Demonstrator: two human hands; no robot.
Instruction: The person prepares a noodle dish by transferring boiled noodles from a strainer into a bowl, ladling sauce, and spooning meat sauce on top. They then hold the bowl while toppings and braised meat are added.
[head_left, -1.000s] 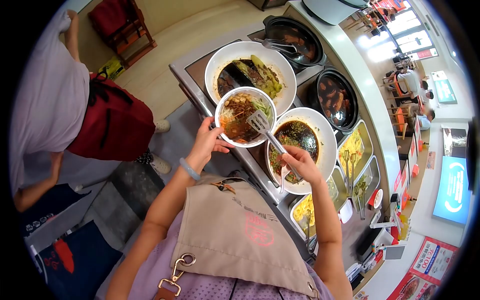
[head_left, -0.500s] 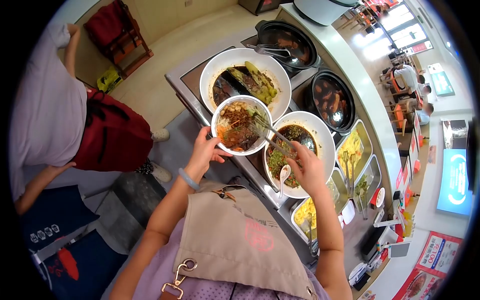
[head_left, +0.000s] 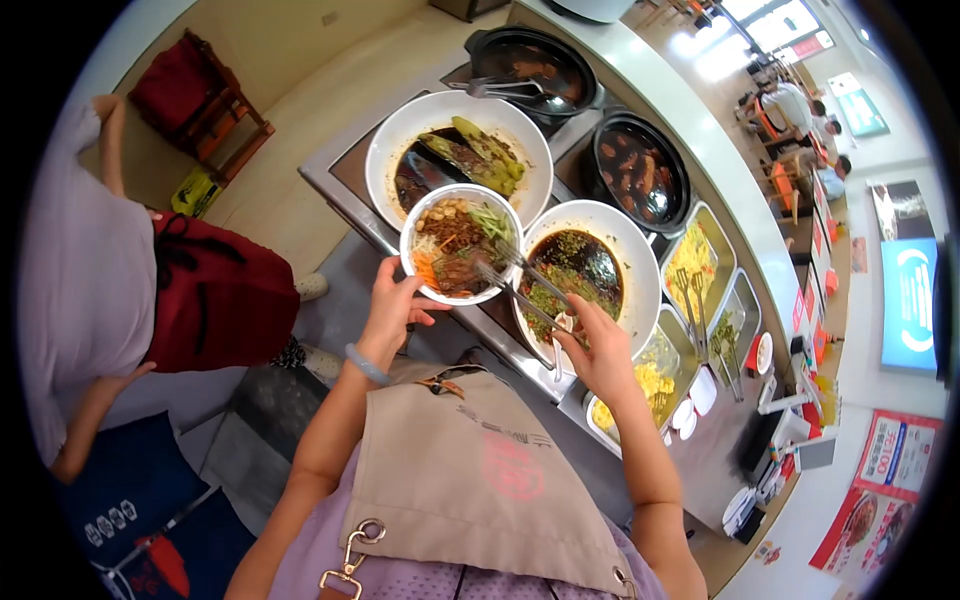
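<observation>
My left hand is closed on the lower left side of a white bowl, held slightly tilted. Inside it lie peanuts, brown minced topping, shredded carrot, green strips and dark meat-like pieces. Metal tongs are gripped in my right hand, their arms parted and their tips over the right part of the bowl's food. Under the tongs stands a big white bowl of dark sauce with chopped herbs, a white spoon at its near edge. Another large white bowl behind holds green peppers in dark sauce.
Two black pots of dark stew stand along the counter's far side, tongs resting on the farther one. Metal trays of yellow and green food lie to the right. A person in a red apron stands at left, near a wooden chair.
The tongs' tips have moved left and lower over the bowl's food, and their arms look wider apart. More green strips show in the bowl. The whole view has shifted slightly.
</observation>
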